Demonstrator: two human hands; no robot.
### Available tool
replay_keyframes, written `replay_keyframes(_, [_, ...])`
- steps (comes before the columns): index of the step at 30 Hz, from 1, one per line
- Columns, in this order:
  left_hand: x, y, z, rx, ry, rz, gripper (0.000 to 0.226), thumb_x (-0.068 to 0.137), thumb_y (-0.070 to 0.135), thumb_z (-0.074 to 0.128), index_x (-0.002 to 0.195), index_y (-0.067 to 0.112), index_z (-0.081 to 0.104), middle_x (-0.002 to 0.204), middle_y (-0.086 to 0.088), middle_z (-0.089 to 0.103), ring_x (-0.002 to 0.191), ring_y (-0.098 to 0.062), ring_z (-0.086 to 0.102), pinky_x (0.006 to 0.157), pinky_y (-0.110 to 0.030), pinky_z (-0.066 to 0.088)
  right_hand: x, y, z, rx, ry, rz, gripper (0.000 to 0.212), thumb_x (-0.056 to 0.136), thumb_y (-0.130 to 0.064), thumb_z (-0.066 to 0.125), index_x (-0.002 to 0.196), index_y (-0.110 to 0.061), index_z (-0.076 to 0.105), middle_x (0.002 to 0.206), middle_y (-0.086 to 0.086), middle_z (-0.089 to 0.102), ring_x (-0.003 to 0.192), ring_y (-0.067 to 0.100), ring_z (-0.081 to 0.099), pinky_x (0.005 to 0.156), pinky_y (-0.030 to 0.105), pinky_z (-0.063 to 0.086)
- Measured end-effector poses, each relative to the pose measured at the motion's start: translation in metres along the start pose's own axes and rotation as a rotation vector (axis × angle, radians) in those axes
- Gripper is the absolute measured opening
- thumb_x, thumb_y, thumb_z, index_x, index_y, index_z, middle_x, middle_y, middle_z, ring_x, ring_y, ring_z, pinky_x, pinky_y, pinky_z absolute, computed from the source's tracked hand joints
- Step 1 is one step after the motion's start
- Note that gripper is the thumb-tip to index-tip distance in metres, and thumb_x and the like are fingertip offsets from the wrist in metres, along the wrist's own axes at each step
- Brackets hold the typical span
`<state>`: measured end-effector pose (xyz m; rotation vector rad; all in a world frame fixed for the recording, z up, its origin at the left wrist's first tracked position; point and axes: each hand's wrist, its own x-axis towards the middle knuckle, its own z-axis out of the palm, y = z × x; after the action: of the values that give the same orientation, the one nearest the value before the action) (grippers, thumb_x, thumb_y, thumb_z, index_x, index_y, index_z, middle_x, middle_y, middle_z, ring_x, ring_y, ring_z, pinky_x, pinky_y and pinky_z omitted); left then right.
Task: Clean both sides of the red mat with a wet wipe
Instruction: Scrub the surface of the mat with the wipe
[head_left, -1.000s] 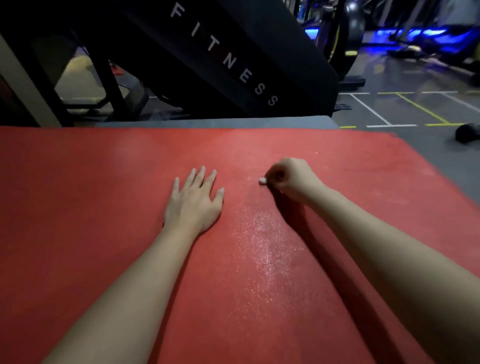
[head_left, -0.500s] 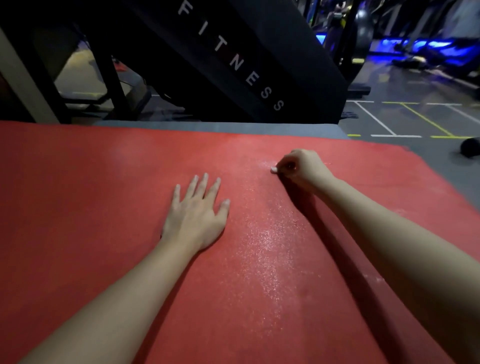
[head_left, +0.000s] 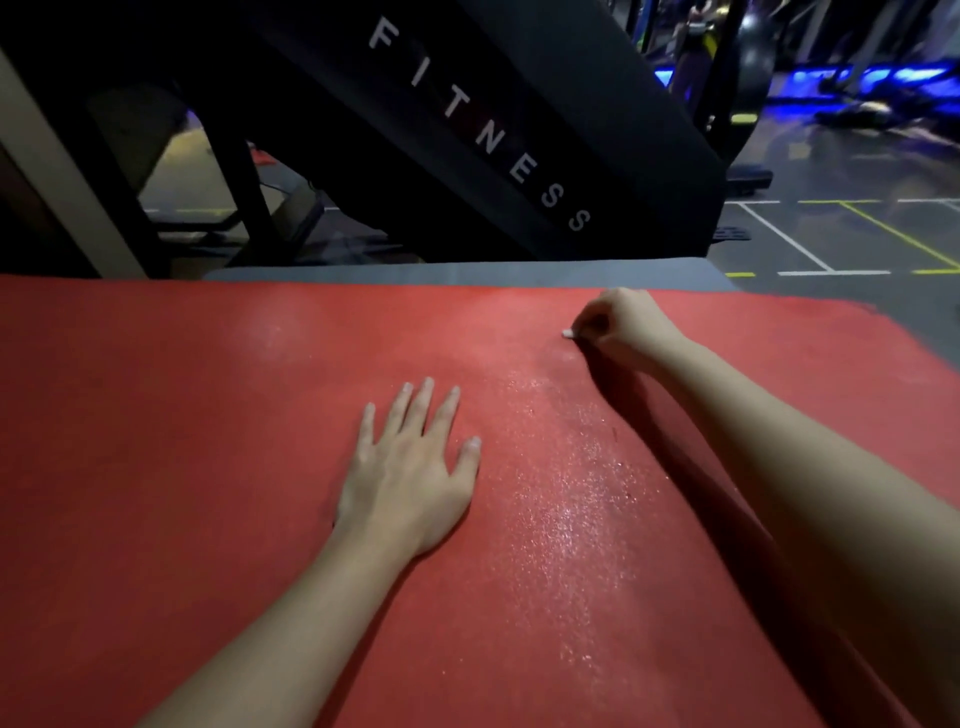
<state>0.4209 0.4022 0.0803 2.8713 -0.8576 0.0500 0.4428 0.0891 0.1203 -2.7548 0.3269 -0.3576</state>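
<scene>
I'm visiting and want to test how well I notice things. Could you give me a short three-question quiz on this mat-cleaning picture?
1. True or false: the left hand lies flat, fingers spread, on the red mat.
2. What does the right hand pinch? A) spray bottle B) small white wet wipe C) brush
3. What word is printed on the black machine behind the mat?

Key: 1 true; 2 B; 3 FITNESS.

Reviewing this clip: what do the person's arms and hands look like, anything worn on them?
Both forearms are bare as far as the frame shows: no sleeves, gloves or watch visible. The left hand and right hand show no rings or bracelets that I can make out. Fingernails look short and unpainted.
</scene>
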Motion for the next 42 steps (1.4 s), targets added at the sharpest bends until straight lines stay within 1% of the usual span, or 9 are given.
replay_keyframes(4, [0.002,0.001,-0.001,0.015,-0.01,-0.003,0.074,0.093,0.061,0.003,0.162,0.034,-0.002,0.17,0.006,-0.008,0.155,-0.011,-0.012,0.126,-0.047,-0.005,0.005,-0.003,-0.005,-0.031,-0.116,-0.059,0.016,0.085,-0.033,0.078,0.09,-0.018,0.079,0.084,0.005,0.073,0.08,0.022,0.065,0.068,0.028,0.045])
replay_keyframes(9, [0.0,0.003,-0.004,0.015,-0.014,-0.004,0.076,0.09,0.061,-0.001,0.161,0.034,-0.003,0.17,0.006,-0.008,0.155,-0.011,-0.011,0.126,-0.047,-0.004,0.036,-0.002,0.002,0.032,0.049,0.144,0.013,0.088,-0.024,0.075,0.094,-0.013,0.078,0.098,0.016,0.073,0.099,0.032,0.066,0.081,0.03,0.048])
replay_keyframes(15, [0.001,0.0,-0.002,0.011,-0.01,0.006,0.075,0.092,0.062,-0.001,0.161,0.035,-0.005,0.169,0.007,-0.01,0.155,-0.01,-0.014,0.126,-0.047,-0.005,0.035,-0.007,-0.001,-0.044,-0.125,-0.047,0.014,0.086,-0.031,0.077,0.092,-0.019,0.078,0.084,0.004,0.067,0.081,0.022,0.06,0.072,0.026,0.04])
replay_keyframes(20, [0.001,0.002,-0.003,0.014,-0.016,-0.001,0.077,0.089,0.064,-0.005,0.16,0.036,-0.008,0.169,0.008,-0.012,0.154,-0.009,-0.017,0.126,-0.046,-0.006,0.063,0.008,0.012,-0.05,0.066,0.012,0.015,0.093,-0.018,0.068,0.098,-0.008,0.077,0.102,0.019,0.066,0.098,0.037,0.062,0.079,0.032,0.045])
replay_keyframes(24, [0.002,0.001,-0.004,0.014,-0.012,0.0,0.076,0.089,0.064,-0.005,0.16,0.037,-0.007,0.169,0.008,-0.011,0.154,-0.009,-0.016,0.127,-0.046,-0.005,0.07,0.016,0.007,-0.086,0.069,0.029,0.019,0.092,-0.024,0.07,0.097,-0.007,0.077,0.1,0.02,0.065,0.095,0.038,0.063,0.082,0.038,0.051])
replay_keyframes(31, [0.003,0.001,0.001,0.021,-0.009,-0.006,0.079,0.087,0.065,-0.006,0.161,0.037,-0.004,0.169,0.009,-0.008,0.155,-0.009,-0.013,0.127,-0.046,-0.002,0.054,0.025,-0.026,-0.066,-0.187,0.004,0.004,0.081,-0.027,0.082,0.082,-0.027,0.078,0.076,-0.002,0.073,0.067,0.009,0.063,0.063,0.019,0.046])
replay_keyframes(34, [0.003,0.002,0.0,0.041,-0.016,-0.013,0.081,0.085,0.065,-0.008,0.161,0.037,-0.004,0.17,0.009,-0.007,0.155,-0.008,-0.012,0.127,-0.046,-0.002,0.065,0.033,-0.015,-0.027,-0.01,0.103,0.01,0.082,-0.033,0.081,0.083,-0.023,0.079,0.084,0.004,0.073,0.078,0.018,0.067,0.078,0.027,0.053])
replay_keyframes(37, [0.003,0.003,0.0,0.028,-0.01,-0.014,0.082,0.084,0.066,-0.009,0.161,0.037,-0.003,0.17,0.009,-0.006,0.155,-0.009,-0.011,0.127,-0.046,-0.001,0.063,0.037,-0.006,0.044,0.053,0.167,0.009,0.085,-0.025,0.078,0.091,-0.019,0.08,0.084,0.005,0.072,0.083,0.021,0.067,0.075,0.025,0.048])
replay_keyframes(42, [0.003,0.001,0.0,0.034,-0.009,-0.01,0.077,0.09,0.064,0.0,0.162,0.036,-0.001,0.17,0.007,-0.004,0.155,-0.01,-0.009,0.127,-0.046,-0.001,0.013,0.029,-0.031,0.015,-0.175,-0.033,0.01,0.083,-0.029,0.079,0.093,-0.027,0.081,0.08,-0.002,0.074,0.068,0.009,0.06,0.062,0.021,0.043])
